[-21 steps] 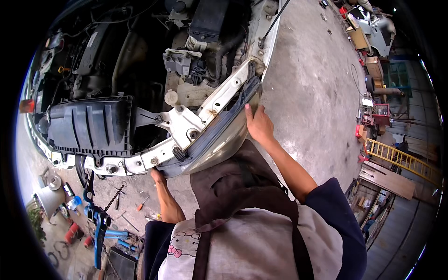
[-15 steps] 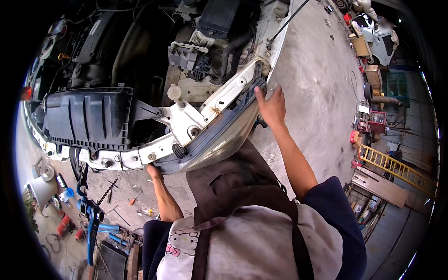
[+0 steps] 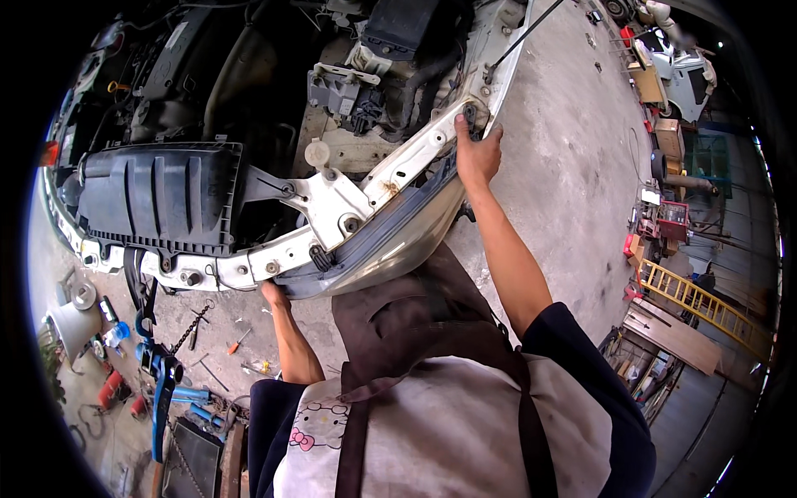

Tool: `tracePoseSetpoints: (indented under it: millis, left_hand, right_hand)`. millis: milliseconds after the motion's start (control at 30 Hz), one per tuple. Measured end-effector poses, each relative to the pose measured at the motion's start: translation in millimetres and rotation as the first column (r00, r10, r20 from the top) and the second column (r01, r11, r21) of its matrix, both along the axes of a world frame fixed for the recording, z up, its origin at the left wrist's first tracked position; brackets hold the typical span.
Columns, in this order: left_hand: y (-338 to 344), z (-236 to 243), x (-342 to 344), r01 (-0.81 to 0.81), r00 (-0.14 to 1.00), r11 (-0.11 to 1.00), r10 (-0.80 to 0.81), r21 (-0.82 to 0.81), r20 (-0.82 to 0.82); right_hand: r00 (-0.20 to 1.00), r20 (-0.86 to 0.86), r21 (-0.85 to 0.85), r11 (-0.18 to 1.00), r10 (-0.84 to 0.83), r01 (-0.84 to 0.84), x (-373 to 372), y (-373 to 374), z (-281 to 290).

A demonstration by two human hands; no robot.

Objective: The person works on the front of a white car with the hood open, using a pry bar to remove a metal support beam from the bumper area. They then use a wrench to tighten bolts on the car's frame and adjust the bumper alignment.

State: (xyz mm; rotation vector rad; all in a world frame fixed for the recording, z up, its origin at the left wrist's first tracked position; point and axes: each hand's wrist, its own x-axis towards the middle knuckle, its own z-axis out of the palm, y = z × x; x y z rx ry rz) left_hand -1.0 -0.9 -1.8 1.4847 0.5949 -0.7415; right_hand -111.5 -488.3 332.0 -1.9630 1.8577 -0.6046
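A car headlight (image 3: 390, 249) with a cloudy lens and dark housing lies along the white front body rail (image 3: 418, 152). My left hand (image 3: 276, 297) has its fingers curled under the lamp's lower left end, partly hidden. My right hand (image 3: 479, 153) grips its upper right end, thumb up against the bracket at the rail's corner, other fingers round the outer side. Behind the rail are a black ribbed air-filter box (image 3: 158, 195), a pale capped reservoir (image 3: 317, 153) and the dark engine (image 3: 170, 70).
Below the car are an orange screwdriver (image 3: 239, 340), a blue jack-like tool (image 3: 163, 373) with a chain, and red cylinders (image 3: 112, 388). Along the right side lie a yellow ladder (image 3: 701, 303), boards and boxes (image 3: 668, 133); a person (image 3: 664, 25) is by a white vehicle at the far top right.
My right hand has moved up along the headlight to its upper end near the bracket. My left hand keeps its place on the lamp. The whole view has shifted slightly.
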Motion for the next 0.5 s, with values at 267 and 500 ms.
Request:
tracePoseSetpoints:
  millis: [267,500]
  left_hand:
    - [-8.3,19.8,-8.4,-0.107,0.991,0.994,0.107,-0.005,0.078]
    - [-2.8,7.0,-2.2,-0.005,0.999,1.000,0.005,0.009,0.041]
  right_hand:
    - [0.997,0.076,-0.036,0.999,0.033,-0.030,-4.6,8.1,4.4]
    - [0.995,0.091,-0.139,0.990,0.041,-0.028,-9.8,4.5,-1.9]
